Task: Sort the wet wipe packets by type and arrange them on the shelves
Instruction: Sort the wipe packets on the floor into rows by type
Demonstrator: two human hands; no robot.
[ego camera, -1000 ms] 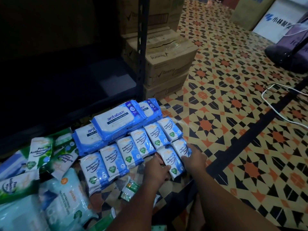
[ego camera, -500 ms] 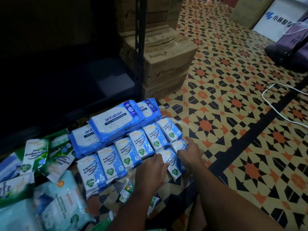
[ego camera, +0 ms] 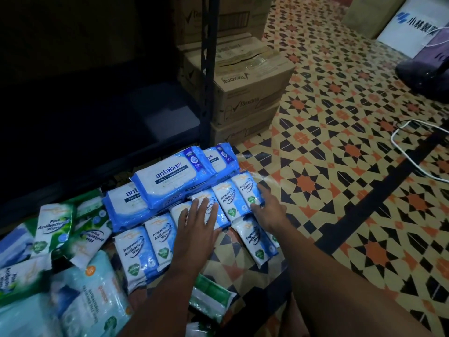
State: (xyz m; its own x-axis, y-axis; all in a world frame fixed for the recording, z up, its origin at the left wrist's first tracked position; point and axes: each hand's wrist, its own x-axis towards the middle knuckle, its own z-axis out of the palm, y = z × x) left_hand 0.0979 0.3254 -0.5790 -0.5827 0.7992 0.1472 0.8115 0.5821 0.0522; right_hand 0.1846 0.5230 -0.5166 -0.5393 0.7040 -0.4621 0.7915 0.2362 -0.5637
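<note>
Spreading across the patterned floor [ego camera: 340, 166] beside a dark metal shelf [ego camera: 207, 69] and stacked cardboard boxes [ego camera: 250, 88], large blue antabax packs [ego camera: 170, 177] lie behind a row of small blue fragrance-free wipe packets [ego camera: 150, 239], with green pine packets [ego camera: 53, 224] to the left. The left hand [ego camera: 198, 220] lies flat, fingers spread, on the middle of that row, while the right hand [ego camera: 267, 210] rests with straight fingers against the rightmost packets.

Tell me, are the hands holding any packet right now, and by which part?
Nothing is gripped. The left hand lies flat, fingers straight, on the blue Fragrance Free packets; the right hand rests against the rightmost packet's near end.
</note>
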